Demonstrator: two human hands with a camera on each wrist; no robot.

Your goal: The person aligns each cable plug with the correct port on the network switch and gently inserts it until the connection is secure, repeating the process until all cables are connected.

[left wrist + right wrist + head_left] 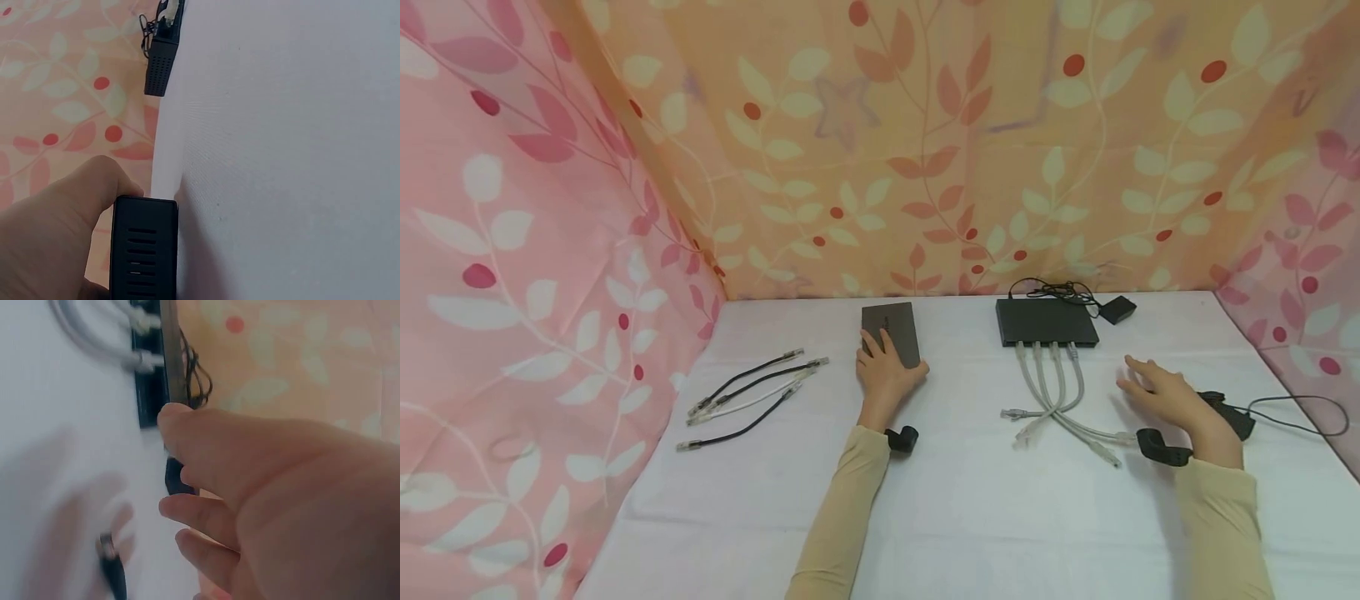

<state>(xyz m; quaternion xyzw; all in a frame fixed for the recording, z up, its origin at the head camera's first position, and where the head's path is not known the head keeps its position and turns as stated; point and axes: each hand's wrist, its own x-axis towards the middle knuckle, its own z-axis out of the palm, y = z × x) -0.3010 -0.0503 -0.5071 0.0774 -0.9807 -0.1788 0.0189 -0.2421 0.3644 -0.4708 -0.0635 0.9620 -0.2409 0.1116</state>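
In the head view my left hand (883, 379) grips a slim dark grey box (891, 329), fingers over its top and thumb at its near right corner. The left wrist view shows vent slots along the narrow black side of the box (144, 244), with the thumb against its edge. My right hand (1165, 396) hovers over the table with fingers spread, holding nothing. To its left is a black network switch (1045, 321), with several grey Ethernet cables (1051, 392) plugged into its front. Under the right wrist lies a black plug-ended adapter (1228, 412) with a thin cord.
Several short black and white network patch cables (752, 392) lie on the left of the white-covered table (1000, 525). Behind the switch are a coiled black cord (1063, 290) and a power adapter (1117, 309). Floral cloth (850, 167) hangs along the back and sides.
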